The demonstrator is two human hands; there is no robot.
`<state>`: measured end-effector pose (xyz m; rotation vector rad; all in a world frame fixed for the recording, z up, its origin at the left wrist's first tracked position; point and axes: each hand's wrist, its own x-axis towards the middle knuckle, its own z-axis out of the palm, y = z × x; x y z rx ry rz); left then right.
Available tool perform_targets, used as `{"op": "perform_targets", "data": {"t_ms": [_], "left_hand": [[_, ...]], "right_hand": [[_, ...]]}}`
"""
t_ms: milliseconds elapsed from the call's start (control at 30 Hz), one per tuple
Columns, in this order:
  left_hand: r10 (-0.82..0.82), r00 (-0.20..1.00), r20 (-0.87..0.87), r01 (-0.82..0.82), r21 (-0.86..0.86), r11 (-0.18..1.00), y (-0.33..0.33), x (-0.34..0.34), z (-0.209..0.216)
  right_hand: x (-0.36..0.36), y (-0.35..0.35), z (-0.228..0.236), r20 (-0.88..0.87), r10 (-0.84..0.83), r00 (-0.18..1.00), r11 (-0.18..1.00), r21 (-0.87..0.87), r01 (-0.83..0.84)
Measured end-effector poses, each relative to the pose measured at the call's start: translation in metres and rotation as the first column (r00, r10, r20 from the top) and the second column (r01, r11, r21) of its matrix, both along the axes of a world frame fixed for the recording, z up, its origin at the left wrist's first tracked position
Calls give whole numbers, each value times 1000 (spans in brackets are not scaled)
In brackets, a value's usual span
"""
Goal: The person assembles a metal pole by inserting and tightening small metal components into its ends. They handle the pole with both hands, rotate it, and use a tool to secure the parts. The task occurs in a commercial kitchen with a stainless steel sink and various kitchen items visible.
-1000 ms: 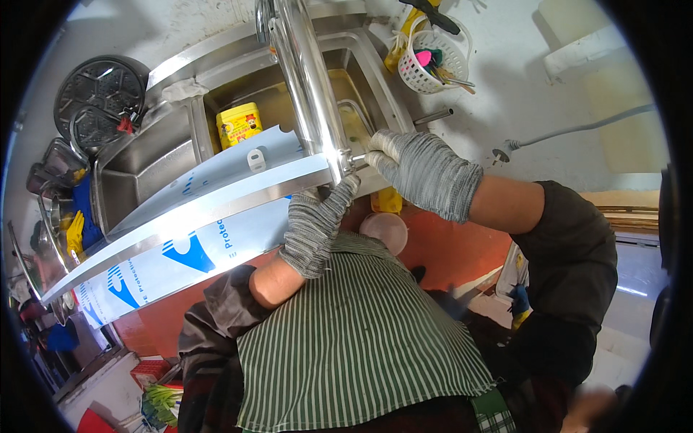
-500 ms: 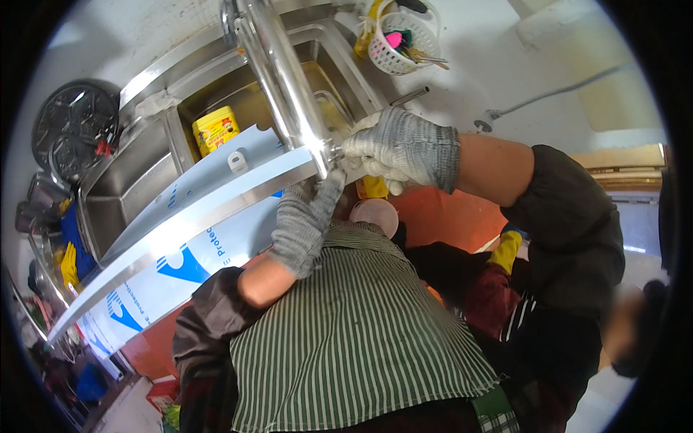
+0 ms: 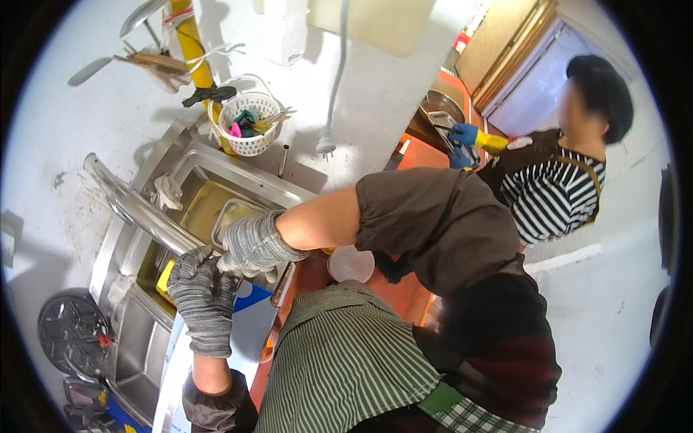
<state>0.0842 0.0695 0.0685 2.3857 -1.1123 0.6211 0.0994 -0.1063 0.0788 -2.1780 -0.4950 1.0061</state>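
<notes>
My left hand [image 3: 203,292], in a grey knitted glove, is closed over the near end of a shiny metal tube [image 3: 155,222]. My right hand [image 3: 253,245], in a grey glove with a pale palm, comes in from the right and meets the left hand there. Its fingers are bent inward at the tube's end, and what they pinch is hidden. Tubing slants away to the upper left, above the steel sink. A flat panel under blue and white film [image 3: 249,328] lies below my hands, partly covered by my left arm.
Behind the tube is a double steel sink [image 3: 133,353] with a yellow container [image 3: 164,280] inside. A white basket [image 3: 249,137] of small tools stands behind it, near a hanging plug [image 3: 325,142]. At the right, a co-worker [image 3: 548,180] in blue and yellow gloves handles a metal tray.
My view has swung right, bringing the co-worker fully into sight. My left hand has moved up onto the tube's end, while my right hand stays close beside it.
</notes>
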Motion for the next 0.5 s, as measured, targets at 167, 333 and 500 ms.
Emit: {"op": "perform_targets", "data": {"t_ms": [167, 333, 500], "left_hand": [[-39, 998, -47, 41, 45, 998, -3, 4, -3], [-29, 995, -96, 32, 27, 999, -1, 11, -11], [-5, 990, -144, 13, 60, 998, -1, 14, -8]], "right_hand": [[-21, 0, 8, -70, -257, 964, 965, -77, 251], [-29, -15, 13, 487, -90, 869, 990, -47, 129], [-14, -15, 4, 796, 353, 491, 932, -344, -113]]}}
